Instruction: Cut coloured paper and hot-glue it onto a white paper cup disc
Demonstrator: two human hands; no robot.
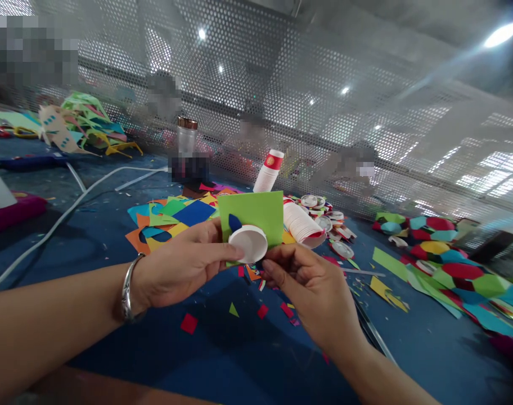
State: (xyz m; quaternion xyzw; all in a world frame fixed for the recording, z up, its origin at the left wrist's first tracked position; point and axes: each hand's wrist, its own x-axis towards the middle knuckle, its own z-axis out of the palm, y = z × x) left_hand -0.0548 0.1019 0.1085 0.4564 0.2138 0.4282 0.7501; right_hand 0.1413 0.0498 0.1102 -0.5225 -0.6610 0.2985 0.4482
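Over the table, my left hand [184, 261] is closed on a round white paper cup bottom [255, 243] and a light green paper sheet [256, 208] behind it. Its thumb presses into the white disc; its other fingers are mostly hidden behind. A dark blue paper petal [234, 223] sticks out from the disc's upper left, in front of the green sheet. My right hand [307, 287] pinches at the disc's lower right edge. A bit of dark blue shows by those fingertips, but what they grip is too small to make out.
Coloured paper pieces [172, 216] lie behind my left hand. Paper cup stacks [268, 173] stand and lie beyond, beside cut cup bottoms [342, 250]. A white cable [58, 220] crosses the left. Colourful paper assemblies [461, 275] lie right; yellow-handled scissors [25, 133] lie far left.
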